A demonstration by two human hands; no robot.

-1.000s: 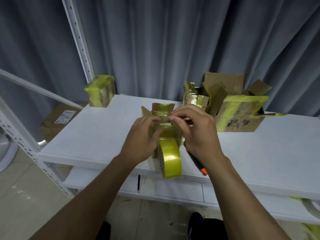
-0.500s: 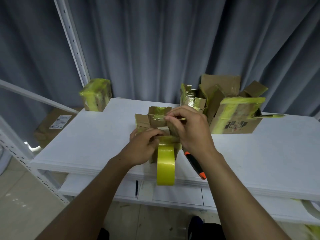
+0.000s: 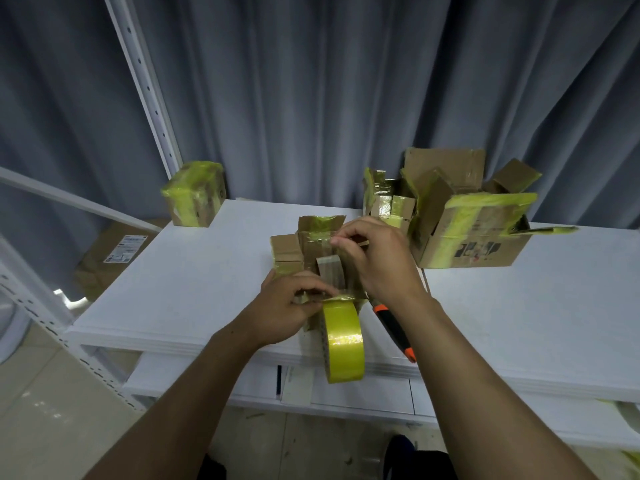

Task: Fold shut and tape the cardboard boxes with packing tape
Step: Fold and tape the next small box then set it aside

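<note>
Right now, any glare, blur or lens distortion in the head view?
Head view: dim light overall; glare patch on the tape roll; wide-angle lens slants the shelf upright; left hand, right hand and small box look sharp.

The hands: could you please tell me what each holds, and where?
The left hand pinches the tape strip at the near edge of the small cardboard box; the right hand pinches its top flap.
</note>
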